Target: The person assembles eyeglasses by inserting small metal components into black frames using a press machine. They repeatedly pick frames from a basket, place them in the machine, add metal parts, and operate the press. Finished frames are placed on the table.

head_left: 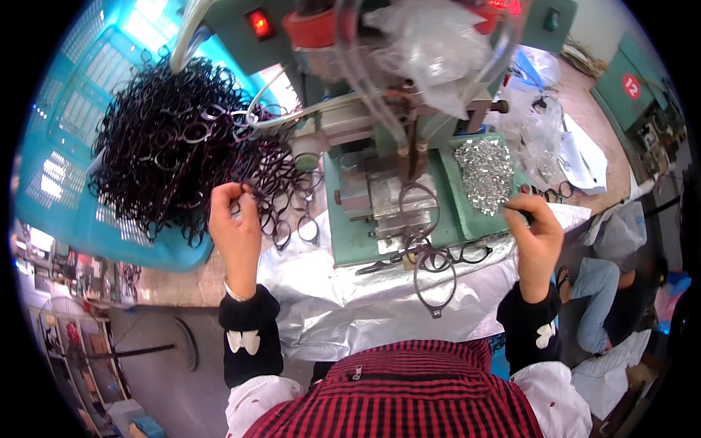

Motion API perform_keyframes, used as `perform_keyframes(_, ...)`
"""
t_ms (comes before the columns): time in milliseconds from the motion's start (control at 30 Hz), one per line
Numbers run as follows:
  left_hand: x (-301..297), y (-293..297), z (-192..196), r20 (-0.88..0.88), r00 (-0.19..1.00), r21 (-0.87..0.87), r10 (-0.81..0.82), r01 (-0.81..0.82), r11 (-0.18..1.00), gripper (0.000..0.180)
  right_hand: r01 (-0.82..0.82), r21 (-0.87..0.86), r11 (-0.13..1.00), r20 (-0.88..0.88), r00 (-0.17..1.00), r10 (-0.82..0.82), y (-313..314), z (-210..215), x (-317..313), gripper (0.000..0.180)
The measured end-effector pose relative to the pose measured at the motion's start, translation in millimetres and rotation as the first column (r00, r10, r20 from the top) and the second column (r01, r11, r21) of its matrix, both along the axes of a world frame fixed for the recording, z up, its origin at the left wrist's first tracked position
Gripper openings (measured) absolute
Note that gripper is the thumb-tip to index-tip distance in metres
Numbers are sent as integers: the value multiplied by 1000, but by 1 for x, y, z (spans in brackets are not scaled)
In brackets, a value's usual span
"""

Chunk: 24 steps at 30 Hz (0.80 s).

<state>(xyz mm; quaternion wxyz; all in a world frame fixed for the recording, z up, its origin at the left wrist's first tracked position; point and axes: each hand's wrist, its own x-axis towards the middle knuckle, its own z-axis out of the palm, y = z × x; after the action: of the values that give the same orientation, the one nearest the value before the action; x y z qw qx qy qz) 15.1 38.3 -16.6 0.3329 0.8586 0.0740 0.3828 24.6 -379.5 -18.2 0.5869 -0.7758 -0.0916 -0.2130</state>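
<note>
My left hand (237, 233) is at the near edge of a big tangled heap of dark eyeglass frames (161, 146). Its fingers are curled in against the heap, and what they pinch is too hard to make out. Over by the green tray (460, 212) of small shiny metal pieces (483, 175), my right hand (539, 237) has thumb and forefinger drawn together; anything between them is too small to name. Between the hands, a dark eyeglass frame (437, 208) stands at the metal fixture of a green bench machine (350, 244). Several more frames (436, 292) hang or lie just in front.
A blue plastic basket (55, 197) lies under and behind the heap. Clear hoses (365, 80) and a plastic bag (431, 51) hang at the machine's head. Silver foil (314, 285) covers the bench's front edge. Paper with a pen (584, 160) lies right; a person's leg (593, 299) shows beyond.
</note>
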Motion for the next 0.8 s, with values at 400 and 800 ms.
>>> perform_keyframes(400, -28, -49, -32, 107, 977, -779, -186, 198, 595, 11, -257, 393, 883, -49, 953, 299, 111, 26, 40, 43)
perform_keyframes(800, -60, -116, 86, 641, 609, -40, -467, 634, 772, 11, -244, 608, 755, -97, 922, 375, 124, 53, 19, 47)
